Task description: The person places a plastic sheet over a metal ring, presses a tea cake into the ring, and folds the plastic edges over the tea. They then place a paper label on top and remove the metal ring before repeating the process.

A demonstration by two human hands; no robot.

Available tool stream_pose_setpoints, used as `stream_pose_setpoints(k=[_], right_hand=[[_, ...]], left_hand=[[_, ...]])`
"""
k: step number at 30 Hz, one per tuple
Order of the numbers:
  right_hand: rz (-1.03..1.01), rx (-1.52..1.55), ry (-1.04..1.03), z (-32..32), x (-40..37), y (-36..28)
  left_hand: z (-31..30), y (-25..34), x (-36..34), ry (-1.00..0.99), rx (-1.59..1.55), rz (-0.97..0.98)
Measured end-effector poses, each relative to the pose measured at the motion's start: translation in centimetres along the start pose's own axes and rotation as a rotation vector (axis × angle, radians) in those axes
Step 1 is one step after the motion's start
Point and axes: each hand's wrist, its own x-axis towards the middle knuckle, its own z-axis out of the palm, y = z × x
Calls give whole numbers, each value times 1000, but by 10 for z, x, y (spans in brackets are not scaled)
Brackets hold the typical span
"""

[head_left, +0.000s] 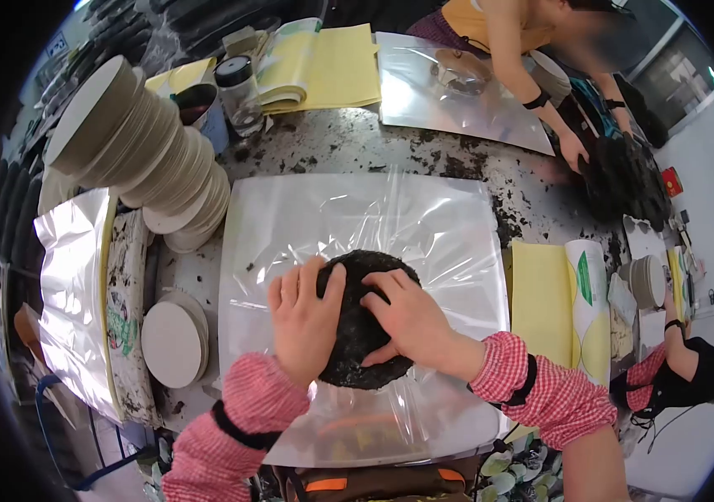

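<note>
A round, dark, rough-textured disc [349,345] lies at the centre of the frame, on wrinkled clear film [395,219] over a pale square board [238,251]. I see two bare hands working on it, in red-and-white checked sleeves [512,366] with black bands. The left hand [300,314] is part open, fingers bent and thumb apart, touching the disc's upper-left edge. The right hand [411,322] is open wider, its fingers and thumb spread, tips on the disc's upper and lower right. Neither closes around the disc as far as I can see; how hard they press, I cannot tell.

Around the board I see a table [315,138] strewn with dark flakes. At the upper left a tall, leaning stack of pale round discs [143,146] stands near a black-lidded jar [240,100]; a short stack [173,345] sits lower left. Yellow sheets [344,67] lie at the top, left of centre, more yellow paper [539,293] at the right. At the upper right, another person [512,50] reaches into a dark heap [625,180]; a third person [692,364] shows at the lower right.
</note>
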Motion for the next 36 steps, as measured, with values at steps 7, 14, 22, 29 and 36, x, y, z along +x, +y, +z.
stream_pose_setpoints(k=[7, 14, 22, 29, 36], right_hand=[[133, -193, -62, 16, 10, -16], [279, -362, 59, 62, 18, -16], [-61, -68, -84, 22, -34, -16], [272, -177, 597, -45, -109, -32], [902, 924, 365, -71, -169, -44]], left_hand=[[-10, 3, 12, -796, 59, 276], [27, 6, -6, -720, 415, 311], [-33, -16, -44, -789, -194, 482], [-116, -38, -85, -415, -520, 41], [-143, -37, -100, -200, 51, 164]])
